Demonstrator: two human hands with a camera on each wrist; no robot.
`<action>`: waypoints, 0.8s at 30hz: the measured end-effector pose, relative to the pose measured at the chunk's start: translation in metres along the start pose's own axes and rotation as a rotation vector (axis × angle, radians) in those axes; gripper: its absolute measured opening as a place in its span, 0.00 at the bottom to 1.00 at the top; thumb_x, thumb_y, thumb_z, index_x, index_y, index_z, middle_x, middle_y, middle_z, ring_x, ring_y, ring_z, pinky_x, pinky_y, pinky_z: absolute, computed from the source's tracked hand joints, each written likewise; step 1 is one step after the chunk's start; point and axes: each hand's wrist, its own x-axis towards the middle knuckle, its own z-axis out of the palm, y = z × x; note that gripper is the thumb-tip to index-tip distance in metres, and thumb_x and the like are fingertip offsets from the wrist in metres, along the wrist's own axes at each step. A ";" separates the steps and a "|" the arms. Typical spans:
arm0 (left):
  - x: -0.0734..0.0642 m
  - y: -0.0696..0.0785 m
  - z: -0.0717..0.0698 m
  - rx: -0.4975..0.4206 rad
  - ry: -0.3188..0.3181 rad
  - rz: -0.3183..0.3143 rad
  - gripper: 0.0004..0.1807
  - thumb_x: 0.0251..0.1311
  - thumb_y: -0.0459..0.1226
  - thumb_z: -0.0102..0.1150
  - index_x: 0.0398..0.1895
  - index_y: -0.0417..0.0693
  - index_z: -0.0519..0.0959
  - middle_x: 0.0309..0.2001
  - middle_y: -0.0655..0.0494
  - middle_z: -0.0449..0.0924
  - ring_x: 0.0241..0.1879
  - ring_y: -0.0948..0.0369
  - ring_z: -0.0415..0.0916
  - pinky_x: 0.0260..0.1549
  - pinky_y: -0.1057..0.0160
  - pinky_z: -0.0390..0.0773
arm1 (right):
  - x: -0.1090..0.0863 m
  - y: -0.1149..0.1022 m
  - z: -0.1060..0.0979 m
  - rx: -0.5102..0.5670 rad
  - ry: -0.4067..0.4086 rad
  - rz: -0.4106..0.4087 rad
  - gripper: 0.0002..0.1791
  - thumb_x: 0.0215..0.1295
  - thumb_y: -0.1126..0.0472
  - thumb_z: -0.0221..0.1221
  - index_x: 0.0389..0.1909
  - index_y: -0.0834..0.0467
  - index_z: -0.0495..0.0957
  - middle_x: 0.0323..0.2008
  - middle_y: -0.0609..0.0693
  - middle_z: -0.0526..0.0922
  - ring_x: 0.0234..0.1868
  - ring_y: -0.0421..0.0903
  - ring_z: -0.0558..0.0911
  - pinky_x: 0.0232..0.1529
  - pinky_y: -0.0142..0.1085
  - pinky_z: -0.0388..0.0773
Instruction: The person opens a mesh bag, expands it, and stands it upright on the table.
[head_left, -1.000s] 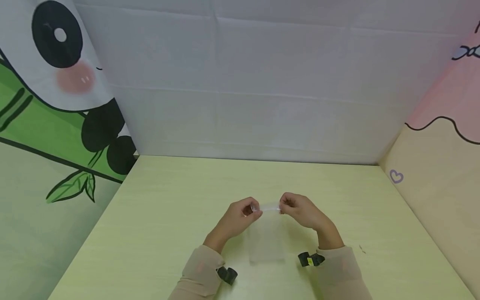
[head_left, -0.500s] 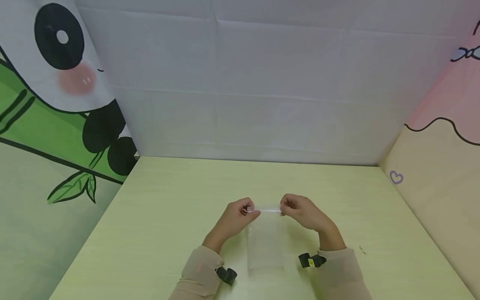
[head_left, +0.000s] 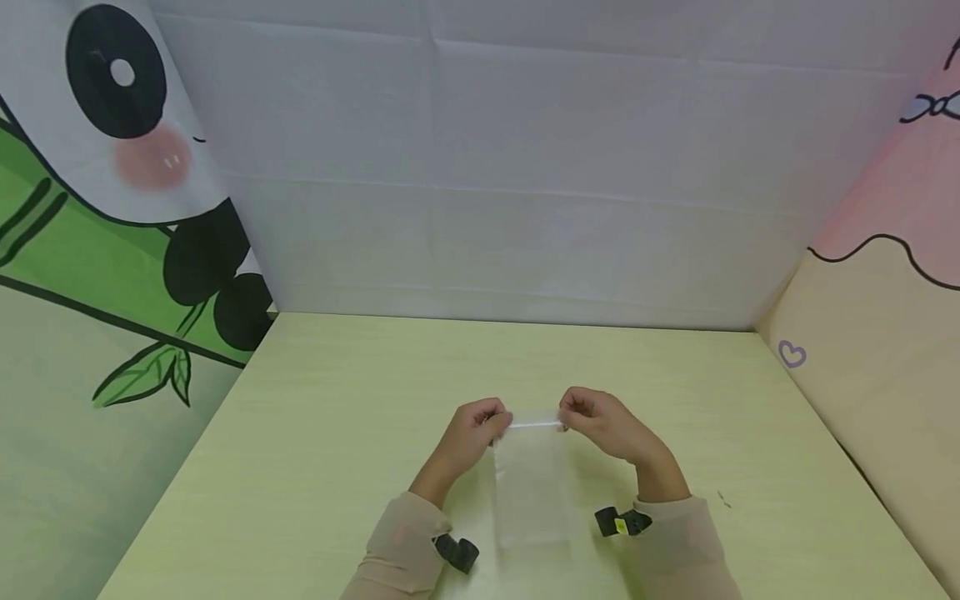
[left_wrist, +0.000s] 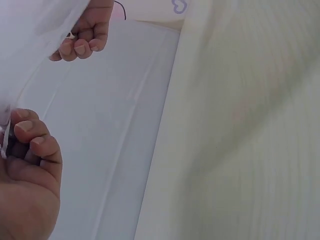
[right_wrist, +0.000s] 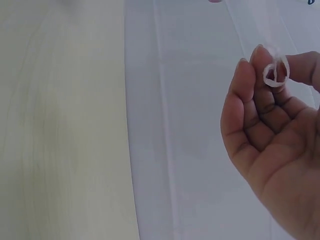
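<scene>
A clear plastic zip bag (head_left: 531,492) hangs between my two hands over the table, its white closure strip running across the top. My left hand (head_left: 470,437) pinches the bag's upper left corner, the thumb laid along the strip. At the upper right corner, my right hand (head_left: 603,419) pinches the other end. Seen from the right wrist, a curled white edge of the bag (right_wrist: 276,70) sits between the thumb and fingertips. In the left wrist view the bag (left_wrist: 35,40) fills the upper left, and the left hand (left_wrist: 32,175) has curled fingers on its edge. I see nothing inside the bag.
The pale yellow-green table (head_left: 360,383) lies below both hands. A white cloth wall (head_left: 487,167) stands behind it, with printed panels at left and right. Black devices (head_left: 456,552) are strapped at both wrists. A small dark mark (head_left: 723,499) shows on the table at right.
My left thumb and fingers have shifted their hold on the top left corner. The bag's top strip looks thinner and straighter, and the bag reaches lower. My right hand has barely moved.
</scene>
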 end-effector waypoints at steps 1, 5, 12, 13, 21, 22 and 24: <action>0.002 -0.005 0.001 -0.021 0.008 -0.004 0.13 0.71 0.28 0.49 0.25 0.34 0.71 0.20 0.53 0.68 0.21 0.60 0.63 0.24 0.64 0.67 | 0.000 0.000 0.000 0.025 0.004 0.001 0.07 0.73 0.64 0.53 0.35 0.62 0.75 0.32 0.51 0.78 0.35 0.49 0.76 0.40 0.41 0.73; 0.009 -0.026 0.004 -0.096 0.053 -0.045 0.12 0.74 0.33 0.48 0.30 0.34 0.72 0.23 0.54 0.70 0.24 0.59 0.67 0.27 0.64 0.71 | 0.000 0.002 0.000 0.143 0.022 0.031 0.08 0.72 0.63 0.56 0.39 0.65 0.72 0.35 0.57 0.80 0.43 0.57 0.80 0.50 0.49 0.73; 0.010 -0.037 0.009 -0.113 0.098 -0.054 0.12 0.74 0.40 0.49 0.41 0.37 0.72 0.27 0.53 0.73 0.26 0.59 0.71 0.29 0.62 0.75 | 0.000 0.005 0.004 0.157 0.063 0.064 0.11 0.69 0.63 0.60 0.43 0.66 0.71 0.35 0.56 0.81 0.43 0.62 0.80 0.48 0.43 0.76; 0.010 -0.037 0.010 -0.086 0.102 -0.049 0.11 0.74 0.40 0.49 0.44 0.39 0.73 0.27 0.54 0.73 0.27 0.59 0.72 0.29 0.61 0.75 | 0.000 0.006 0.004 0.155 0.074 0.066 0.10 0.69 0.64 0.60 0.42 0.66 0.71 0.35 0.56 0.81 0.42 0.61 0.80 0.48 0.44 0.76; 0.003 -0.041 0.005 0.112 0.077 0.116 0.20 0.68 0.27 0.49 0.60 0.45 0.75 0.48 0.52 0.76 0.40 0.56 0.76 0.39 0.60 0.77 | 0.001 0.005 0.002 0.173 0.172 0.158 0.08 0.69 0.67 0.58 0.44 0.68 0.74 0.35 0.57 0.82 0.37 0.52 0.82 0.47 0.41 0.77; 0.003 -0.042 0.005 0.126 0.068 0.144 0.21 0.65 0.25 0.49 0.59 0.45 0.76 0.52 0.51 0.74 0.43 0.55 0.76 0.42 0.59 0.77 | 0.001 0.005 0.002 0.177 0.184 0.169 0.09 0.69 0.67 0.58 0.44 0.68 0.74 0.36 0.56 0.82 0.37 0.50 0.82 0.46 0.40 0.77; 0.002 -0.043 0.003 0.165 0.057 0.198 0.22 0.61 0.22 0.52 0.57 0.45 0.79 0.59 0.47 0.71 0.44 0.53 0.75 0.42 0.56 0.78 | 0.001 0.004 0.001 0.185 0.200 0.185 0.09 0.69 0.68 0.57 0.45 0.69 0.74 0.35 0.55 0.82 0.37 0.49 0.82 0.45 0.38 0.78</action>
